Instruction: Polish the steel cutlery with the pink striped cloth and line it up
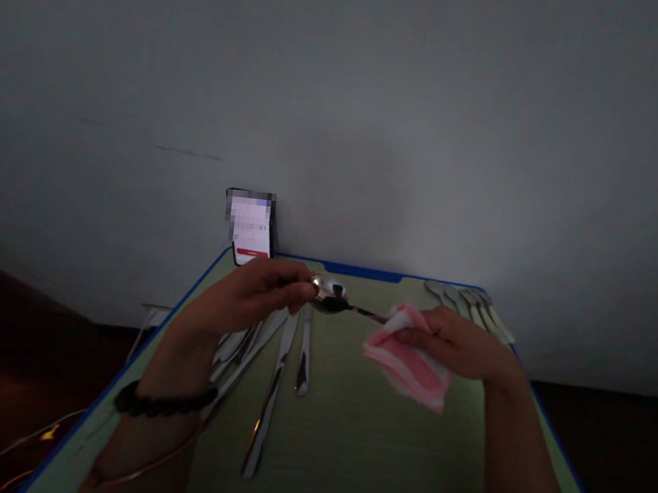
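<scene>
A shiny metal spoon (333, 292) is held level above the table, its bowl to the left and its handle to the right. My left hand (269, 291) pinches the tip of the bowl between thumb and fingers. Around the handle end, my right hand (448, 339) grips a pink and white cloth (411, 361), which hides that part of the spoon. Below my left hand lie several pieces of cutlery, among them a table knife (267, 413) and a shorter handle (304, 361) whose far end is hidden.
Several spoons and forks (469, 304) lie side by side at the table's far right corner. A phone (253, 231) with a lit screen leans on the wall (371, 125) at the far left. The green table (366, 454) has a blue edge. A white cable (26, 442) runs along the left.
</scene>
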A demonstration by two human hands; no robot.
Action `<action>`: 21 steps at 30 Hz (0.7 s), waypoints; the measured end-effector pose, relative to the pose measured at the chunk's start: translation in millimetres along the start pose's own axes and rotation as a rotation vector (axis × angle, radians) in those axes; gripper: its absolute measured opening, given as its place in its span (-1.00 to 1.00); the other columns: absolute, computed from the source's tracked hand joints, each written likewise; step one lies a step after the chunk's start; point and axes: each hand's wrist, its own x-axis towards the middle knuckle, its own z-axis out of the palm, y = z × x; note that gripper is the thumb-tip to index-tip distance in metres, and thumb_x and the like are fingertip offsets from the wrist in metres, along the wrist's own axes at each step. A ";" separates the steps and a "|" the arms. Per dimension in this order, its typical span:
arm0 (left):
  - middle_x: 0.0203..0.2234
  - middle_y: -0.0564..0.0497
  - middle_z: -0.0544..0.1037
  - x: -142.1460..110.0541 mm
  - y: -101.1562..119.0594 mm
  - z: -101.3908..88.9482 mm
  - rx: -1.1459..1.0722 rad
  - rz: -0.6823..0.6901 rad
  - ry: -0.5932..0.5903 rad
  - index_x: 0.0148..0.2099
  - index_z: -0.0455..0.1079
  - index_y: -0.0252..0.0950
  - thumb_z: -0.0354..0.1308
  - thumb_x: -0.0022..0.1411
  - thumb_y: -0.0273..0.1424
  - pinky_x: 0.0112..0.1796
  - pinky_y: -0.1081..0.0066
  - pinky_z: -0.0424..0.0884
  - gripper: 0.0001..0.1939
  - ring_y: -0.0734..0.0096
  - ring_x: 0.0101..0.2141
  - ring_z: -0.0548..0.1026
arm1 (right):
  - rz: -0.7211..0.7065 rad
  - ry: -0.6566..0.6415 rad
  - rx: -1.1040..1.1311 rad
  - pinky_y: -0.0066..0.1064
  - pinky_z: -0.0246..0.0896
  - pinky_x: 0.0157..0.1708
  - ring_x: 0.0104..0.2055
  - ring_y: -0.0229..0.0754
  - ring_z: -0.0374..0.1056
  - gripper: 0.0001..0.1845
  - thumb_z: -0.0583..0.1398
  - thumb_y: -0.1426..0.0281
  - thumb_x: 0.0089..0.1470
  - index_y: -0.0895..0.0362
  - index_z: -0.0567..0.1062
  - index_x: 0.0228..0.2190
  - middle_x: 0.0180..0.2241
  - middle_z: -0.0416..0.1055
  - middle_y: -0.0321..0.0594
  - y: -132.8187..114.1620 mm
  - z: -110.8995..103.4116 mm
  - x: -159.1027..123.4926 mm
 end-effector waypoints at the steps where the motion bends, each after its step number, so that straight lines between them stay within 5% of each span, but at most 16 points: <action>1: -0.59 0.13 0.33 0.2 -2.1 -0.2 0.000 -0.012 -0.007 -0.39 0.32 -0.31 -0.04 0.27 -0.30 -0.50 0.54 0.22 -0.75 0.58 -0.55 0.28 | 0.026 0.002 0.001 -0.53 0.04 -0.56 -0.57 -0.37 0.18 -0.54 -0.04 0.14 0.18 0.21 0.49 -0.37 -0.58 0.31 -0.31 1.7 -1.3 -1.9; 5: -0.43 0.04 0.42 6.5 1.4 9.7 0.049 -0.057 -0.028 -0.14 0.31 -0.30 -0.05 0.28 -0.25 -0.43 0.51 0.29 -0.75 0.50 -0.43 0.37 | 0.117 0.031 0.011 -0.54 -0.01 -0.63 -0.61 -0.36 0.16 -0.51 -0.06 0.10 0.17 0.19 0.48 -0.40 -0.61 0.29 -0.32 4.0 -2.7 -5.8; 9: -0.28 0.01 0.40 19.2 10.0 29.7 0.234 -0.025 0.047 0.15 0.12 -0.18 0.13 0.12 -0.13 -0.38 0.47 0.30 -0.41 0.46 -0.38 0.37 | 0.143 0.052 0.023 -0.53 -0.03 -0.62 -0.60 -0.35 0.16 -0.49 -0.08 0.08 0.17 0.19 0.48 -0.37 -0.60 0.30 -0.31 -0.1 0.6 -3.5; 12: -0.38 0.05 0.36 27.2 5.8 38.6 0.381 0.032 0.112 -0.12 0.35 -0.24 0.14 0.09 -0.10 -0.40 0.49 0.25 -0.61 0.50 -0.44 0.32 | 0.118 0.027 0.032 -0.53 -0.03 -0.61 -0.57 -0.35 0.17 -0.52 -0.07 0.10 0.16 0.18 0.47 -0.36 -0.58 0.32 -0.30 -1.4 3.8 0.8; 15: -0.52 0.11 0.31 28.7 -3.8 36.9 0.395 0.045 0.096 -0.37 0.34 -0.31 0.14 0.11 -0.13 -0.48 0.53 0.18 -0.69 0.54 -0.51 0.26 | 0.148 -0.010 0.033 -0.54 -0.05 -0.62 -0.58 -0.36 0.14 -0.52 -0.03 0.08 0.14 0.20 0.46 -0.42 -0.59 0.30 -0.30 1.7 5.3 4.0; 21: -0.64 0.18 0.24 13.6 -15.6 13.2 0.314 -0.103 0.046 -0.39 0.33 -0.32 0.15 0.09 -0.15 -0.57 0.58 0.09 -0.70 0.60 -0.60 0.19 | 0.181 -0.053 0.099 -0.55 -0.06 -0.63 -0.58 -0.37 0.13 -0.53 -0.03 0.09 0.14 0.20 0.47 -0.33 -0.57 0.31 -0.30 18.3 2.2 -0.3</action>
